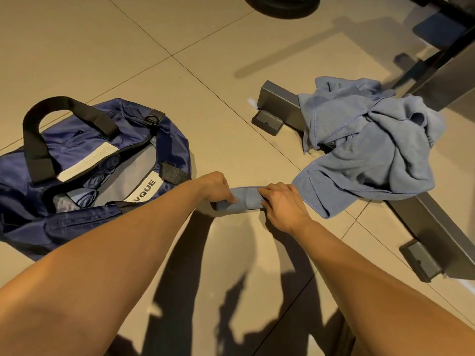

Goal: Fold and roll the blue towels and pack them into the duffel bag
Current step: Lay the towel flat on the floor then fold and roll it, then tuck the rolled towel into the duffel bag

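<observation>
A rolled blue towel [244,200] lies on the tiled floor in the middle of the view. My left hand [214,186] grips its left end and my right hand [281,201] grips its right end, fingers curled over the roll. To the left a navy duffel bag [64,222] lies unzipped, with three rolled blue towels [99,177] lined up inside. A heap of loose blue towels [370,150] is draped over a grey metal frame at the right.
The grey metal frame [279,104] runs along the right side, with bracket feet [267,122] on the floor. A dark round base [282,6] sits at the top edge. Beige floor tiles [128,47] stretch behind the bag.
</observation>
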Demonstrator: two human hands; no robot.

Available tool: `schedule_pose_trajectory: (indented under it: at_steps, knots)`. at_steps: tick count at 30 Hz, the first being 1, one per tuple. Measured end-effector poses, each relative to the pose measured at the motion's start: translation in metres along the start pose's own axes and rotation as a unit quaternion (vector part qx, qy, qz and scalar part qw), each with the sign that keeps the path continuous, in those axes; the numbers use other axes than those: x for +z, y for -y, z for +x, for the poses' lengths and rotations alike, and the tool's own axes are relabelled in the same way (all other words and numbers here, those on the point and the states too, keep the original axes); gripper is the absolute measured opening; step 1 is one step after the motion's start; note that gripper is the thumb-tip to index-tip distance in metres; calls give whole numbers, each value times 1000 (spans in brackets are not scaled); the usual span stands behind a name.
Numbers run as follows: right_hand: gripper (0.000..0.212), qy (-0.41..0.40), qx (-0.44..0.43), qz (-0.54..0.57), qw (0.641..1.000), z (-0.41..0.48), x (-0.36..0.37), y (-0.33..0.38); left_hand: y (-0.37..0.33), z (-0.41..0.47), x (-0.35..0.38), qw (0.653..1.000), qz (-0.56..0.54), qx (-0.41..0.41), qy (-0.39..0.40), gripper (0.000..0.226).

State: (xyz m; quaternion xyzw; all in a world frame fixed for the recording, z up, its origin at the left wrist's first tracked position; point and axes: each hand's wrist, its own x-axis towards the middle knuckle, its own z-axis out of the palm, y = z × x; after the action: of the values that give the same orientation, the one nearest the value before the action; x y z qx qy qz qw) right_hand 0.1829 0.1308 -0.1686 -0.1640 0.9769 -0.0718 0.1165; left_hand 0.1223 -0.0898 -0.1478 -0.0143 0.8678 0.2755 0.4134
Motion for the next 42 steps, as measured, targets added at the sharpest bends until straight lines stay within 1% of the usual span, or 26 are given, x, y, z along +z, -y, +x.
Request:
schedule_pose_trajectory:
  at_steps: [4,6,8,12,15,17,18,19,20,21,22,23,24,26,27,28,29,30,31,32,34,35,37,40,42]
  knots:
    - [25,-13,-20,7,1000,-8,2,0,4,-5,6,1000,-9,-11,12,38]
    - [25,-14,-27,15,999,-13,3,1,6,-8,10,1000,-13,-14,11,40]
    - [26,-14,-33,24,999,-20,4,2,8,-13,14,1000,-13,-7,27,43]
    - [26,-14,-26,40,999,-38,7,5,7,-27,22,999,1,24,48,27]
    - [27,-5,-21,57,998,-49,4,7,6,-41,21,998,-16,54,21,28]
    - [27,32,-18,68,997,-52,-5,9,8,-51,14,996,-28,86,6,28]
    - [28,39,-2,94,995,-53,-12,11,8,-57,9,994,-22,107,6,27]
    - [27,25,29,150,988,-52,-22,14,7,-64,1,992,-8,129,10,27]
    - [27,-2,75,234,969,-48,-35,18,4,-71,-7,989,8,148,16,26]
    - [26,-32,117,330,936,-43,-51,23,0,-79,-15,986,20,164,23,25]
    - [26,-37,144,420,895,-35,-66,27,-5,-86,-25,983,29,180,30,24]
    - [27,-12,149,486,861,-28,-82,30,-12,-96,-34,979,37,197,39,22]
    - [29,42,141,528,836,-21,-96,34,-19,-104,-43,975,41,212,45,21]
    - [37,180,112,569,794,-16,-115,48,-32,-121,-60,970,33,233,53,19]
    - [43,239,106,586,767,-18,-120,56,-35,-129,-68,969,25,240,57,19]
    - [50,285,104,604,737,-20,-122,64,-35,-136,-75,968,22,243,59,20]
    - [54,314,97,619,714,-22,-123,73,-33,-142,-81,968,28,244,57,20]
    - [55,325,85,625,704,-24,-124,81,-27,-147,-86,968,36,242,51,20]
    - [51,323,71,618,713,-25,-125,91,-20,-150,-89,969,41,238,43,19]
    - [42,312,59,601,733,-24,-125,100,-10,-152,-92,971,41,233,33,19]
    - [26,284,41,533,796,-21,-130,117,8,-156,-96,973,37,228,10,18]
    - [25,268,37,495,825,-18,-134,125,16,-159,-99,974,31,226,-2,17]
    - [33,238,31,438,866,-9,-140,141,31,-166,-109,975,12,221,-27,15]
    - [41,185,5,391,902,2,-157,173,54,-182,-134,976,-35,206,-58,14]
    - [38,158,-7,390,907,11,-170,194,70,-193,-153,973,-77,201,-82,14]
